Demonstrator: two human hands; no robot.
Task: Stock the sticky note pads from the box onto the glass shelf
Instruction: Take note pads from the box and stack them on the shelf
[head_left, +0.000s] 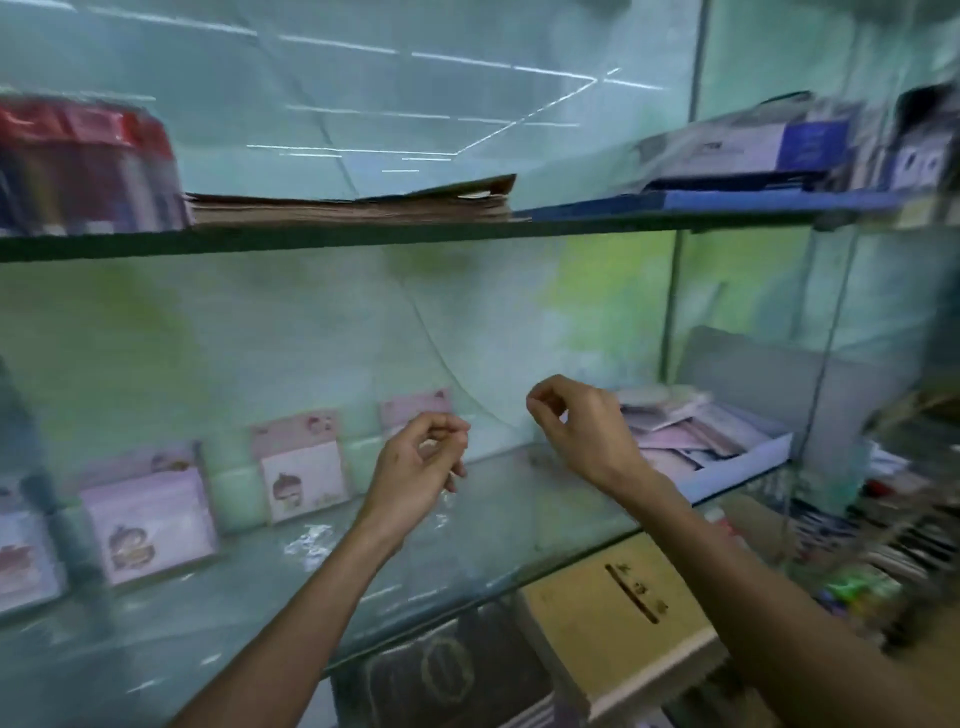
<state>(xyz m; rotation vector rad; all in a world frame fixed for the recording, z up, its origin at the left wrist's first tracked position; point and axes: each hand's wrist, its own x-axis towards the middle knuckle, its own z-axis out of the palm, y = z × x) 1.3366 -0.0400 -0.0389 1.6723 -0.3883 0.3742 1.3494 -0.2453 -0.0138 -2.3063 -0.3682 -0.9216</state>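
Note:
Several pink sticky note pads lean against the back wall along the glass shelf (498, 519): one (150, 519) at the left, one (301, 462) in the middle, and one (415, 408) just behind my left hand. My left hand (421, 460) hovers above the shelf with its fingers loosely curled, holding nothing. My right hand (576, 423) hangs in the air to the right, fingers also loosely curled and empty. The white box (748, 457) with several more pads lying in it (670, 421) sits at the shelf's right end, just right of my right hand.
An upper glass shelf (363, 236) carries red-capped packs (83, 166), a stack of brown envelopes (353, 205) and blue boxes (779, 150). Below are a tan notebook (613, 618) and dark books (447, 670). Pens and small stationery (893, 545) crowd the right.

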